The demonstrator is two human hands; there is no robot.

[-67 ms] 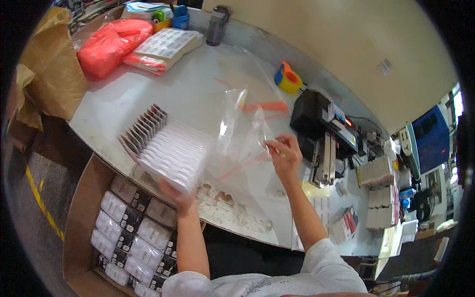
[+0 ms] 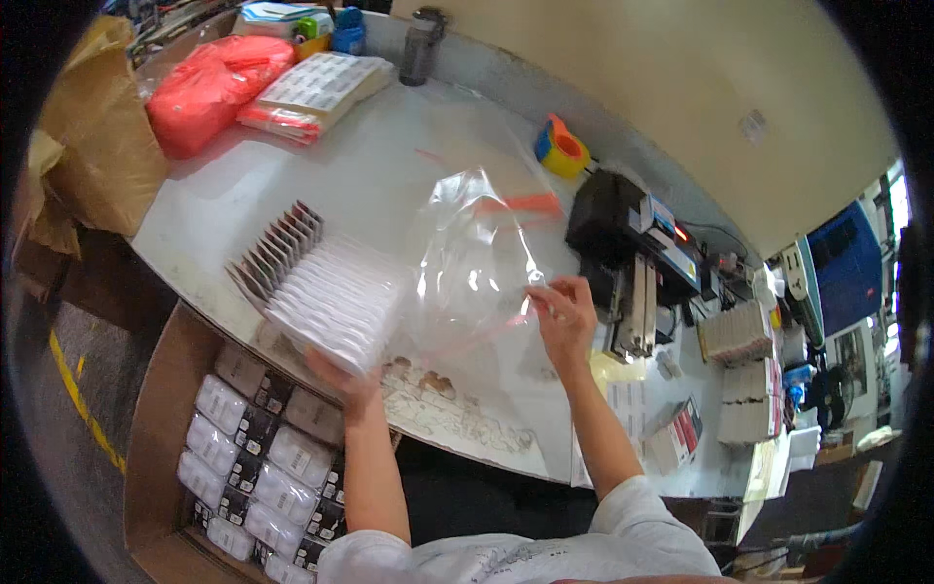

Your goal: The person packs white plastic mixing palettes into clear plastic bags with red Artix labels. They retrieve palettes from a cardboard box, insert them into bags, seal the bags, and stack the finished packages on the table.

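Left hand (image 2: 342, 377) grips a row of white packs (image 2: 331, 307) over the left side of the tabletop (image 2: 360, 175), while the right hand (image 2: 566, 316) pinches the right edge of a clear plastic bag (image 2: 469, 248).

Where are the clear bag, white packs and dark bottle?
Clear bag (image 2: 475, 243): head view, on its crinkled middle.
White packs (image 2: 336, 300): head view, middle of the row.
Dark bottle (image 2: 420, 51): head view, on its body.

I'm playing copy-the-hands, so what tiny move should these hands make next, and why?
Perhaps the left hand should ease the row of white packs a little right, toward the clear plastic bag. The left hand holds the row's near end beside the bag, not in it, while the right hand pinches the bag's edge.
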